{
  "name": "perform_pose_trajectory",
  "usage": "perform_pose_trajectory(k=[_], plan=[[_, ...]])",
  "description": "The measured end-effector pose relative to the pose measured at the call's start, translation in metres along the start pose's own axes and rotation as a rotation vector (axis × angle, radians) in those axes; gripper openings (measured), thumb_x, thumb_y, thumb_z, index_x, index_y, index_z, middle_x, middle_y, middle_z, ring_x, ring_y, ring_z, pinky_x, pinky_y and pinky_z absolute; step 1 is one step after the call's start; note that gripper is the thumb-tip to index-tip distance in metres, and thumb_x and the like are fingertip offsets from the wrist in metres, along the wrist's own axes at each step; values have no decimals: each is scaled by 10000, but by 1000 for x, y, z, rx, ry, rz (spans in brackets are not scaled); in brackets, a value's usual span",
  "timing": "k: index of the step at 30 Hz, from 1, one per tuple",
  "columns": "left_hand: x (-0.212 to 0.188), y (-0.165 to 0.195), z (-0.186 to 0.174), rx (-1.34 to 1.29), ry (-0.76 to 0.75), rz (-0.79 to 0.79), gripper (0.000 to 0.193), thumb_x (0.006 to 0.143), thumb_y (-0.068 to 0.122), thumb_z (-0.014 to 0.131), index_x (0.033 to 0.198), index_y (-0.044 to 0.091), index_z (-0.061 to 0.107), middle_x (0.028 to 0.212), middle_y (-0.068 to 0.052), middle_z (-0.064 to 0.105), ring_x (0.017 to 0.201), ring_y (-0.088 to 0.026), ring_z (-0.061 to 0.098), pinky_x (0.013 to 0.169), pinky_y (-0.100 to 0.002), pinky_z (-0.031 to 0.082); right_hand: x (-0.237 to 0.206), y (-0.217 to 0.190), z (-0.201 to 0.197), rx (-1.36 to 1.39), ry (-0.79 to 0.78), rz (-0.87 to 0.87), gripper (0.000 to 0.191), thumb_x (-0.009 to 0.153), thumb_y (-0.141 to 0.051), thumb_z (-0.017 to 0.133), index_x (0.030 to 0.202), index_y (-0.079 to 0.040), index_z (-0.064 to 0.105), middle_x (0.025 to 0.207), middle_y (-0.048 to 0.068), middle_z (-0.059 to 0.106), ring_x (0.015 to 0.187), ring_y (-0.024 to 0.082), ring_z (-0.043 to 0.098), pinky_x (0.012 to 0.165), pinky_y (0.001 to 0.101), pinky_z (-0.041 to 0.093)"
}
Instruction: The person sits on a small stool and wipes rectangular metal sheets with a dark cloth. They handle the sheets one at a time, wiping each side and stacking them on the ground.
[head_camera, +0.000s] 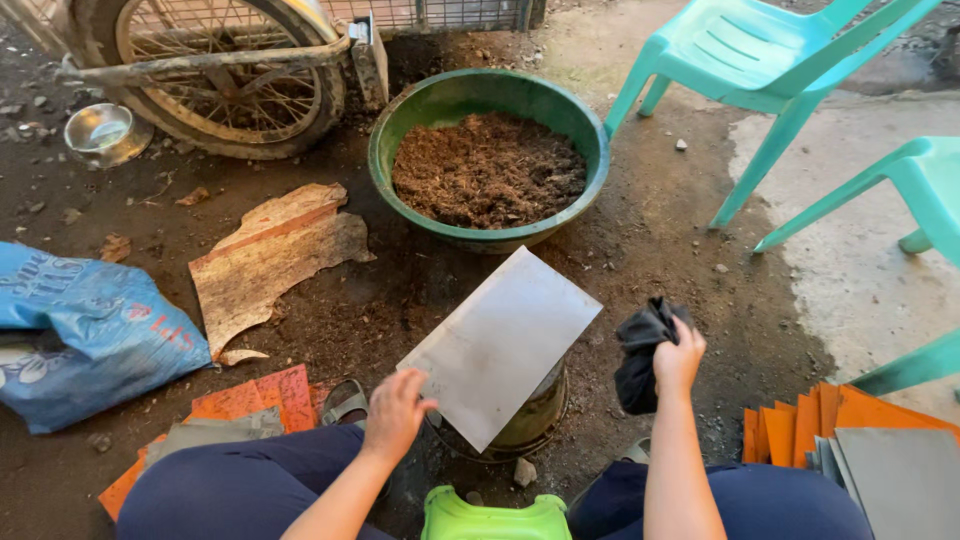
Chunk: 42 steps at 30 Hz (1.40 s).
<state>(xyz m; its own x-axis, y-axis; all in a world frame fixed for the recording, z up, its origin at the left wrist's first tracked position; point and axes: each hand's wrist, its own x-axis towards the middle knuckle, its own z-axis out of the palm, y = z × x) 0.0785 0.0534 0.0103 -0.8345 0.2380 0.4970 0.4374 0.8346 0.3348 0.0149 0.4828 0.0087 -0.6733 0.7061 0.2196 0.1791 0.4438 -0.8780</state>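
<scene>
My left hand (397, 410) grips the near left corner of a flat grey metal sheet (505, 340) that lies on top of a round can (530, 420) between my knees. To the right of the sheet, my right hand (678, 358) is raised and closed on a crumpled black cloth (642, 352). The cloth hangs a little off the sheet's right edge without touching it. I sit with both legs in dark blue trousers, and a green plastic stool (482, 518) is under me.
A green basin (391, 122) filled with brown soil stands ahead. Teal plastic chairs (760, 60) stand at the right. A wheel (215, 75), a metal bowl (103, 130), a torn board (275, 255) and a blue sack (85, 330) are left. Orange and grey sheets (870, 440) lie stacked on both sides.
</scene>
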Motion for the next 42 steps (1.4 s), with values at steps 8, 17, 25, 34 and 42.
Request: perform_pose_trajectory(k=[8, 17, 25, 34, 42], plan=[[7, 79, 26, -1396, -149, -1617, 529, 933, 328, 650, 1374, 64, 522, 1216, -87, 688, 990, -216, 675, 837, -430, 531, -59, -104, 50, 34, -255, -612, 391, 764, 77, 657, 1033, -176, 784, 1418, 203, 553, 1356, 426, 509, 1181, 478, 392], [1, 53, 21, -1370, 121, -1273, 365, 836, 0, 670, 1163, 159, 697, 1054, 21, 761, 798, -96, 694, 646, -233, 532, -214, -87, 154, -363, -674, -935, 404, 693, -124, 718, 1055, -281, 805, 1552, 102, 421, 1204, 429, 485, 936, 632, 375], [-8, 15, 34, -827, -62, -1128, 411, 930, 194, 723, 1254, -24, 596, 1161, -218, 704, 1010, -331, 666, 829, -435, 492, -4, -2, 69, -708, -401, -78, 372, 859, -286, 711, 1231, -289, 732, 1468, 155, 527, 1234, 431, 559, 1028, 565, 448], [44, -12, 27, -230, -145, -1156, 460, 1052, 459, 418, 1328, 125, 572, 1195, -238, 702, 1115, -468, 641, 915, -554, 505, 27, -64, 49, -448, -284, -389, 418, 815, -62, 640, 1080, -325, 827, 1423, 116, 588, 1189, 390, 630, 1026, 461, 490], [64, -5, 27, -100, -91, -1121, 328, 1093, 370, 372, 1167, 105, 550, 1052, -249, 726, 966, -491, 666, 809, -591, 504, -195, -127, 195, -453, -648, -1071, 354, 793, -169, 640, 1085, -283, 805, 1584, 176, 363, 1192, 508, 471, 881, 727, 344]])
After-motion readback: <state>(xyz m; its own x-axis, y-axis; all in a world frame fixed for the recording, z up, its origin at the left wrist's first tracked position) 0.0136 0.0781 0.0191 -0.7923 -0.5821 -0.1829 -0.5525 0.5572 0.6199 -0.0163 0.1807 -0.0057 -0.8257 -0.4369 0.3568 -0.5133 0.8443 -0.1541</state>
